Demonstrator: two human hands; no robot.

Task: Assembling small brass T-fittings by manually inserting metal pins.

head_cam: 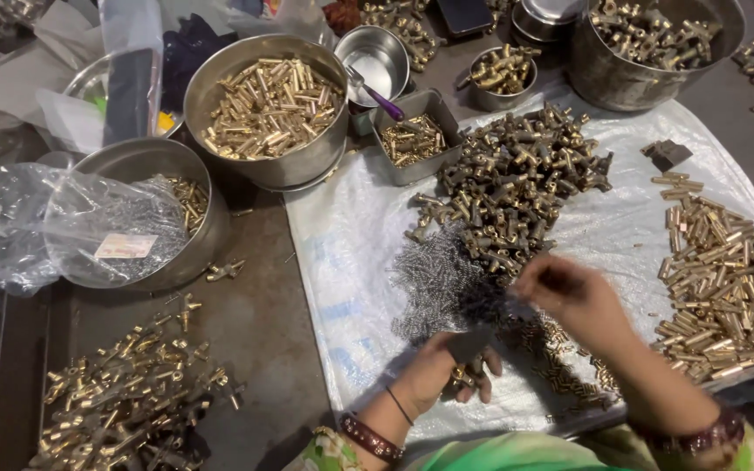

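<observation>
Brass fittings lie heaped on a white plastic sheet, beside fine wire springs; left hand clenched on one fitting, steadying it, right hand pinching something small, blurred.

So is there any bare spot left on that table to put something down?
Yes: the white sheet is bare between the pile of small springs and its left edge, and the dark tabletop is mostly open below the big steel bowl. Around both hands, left hand and right hand, brass parts crowd everything.
</observation>
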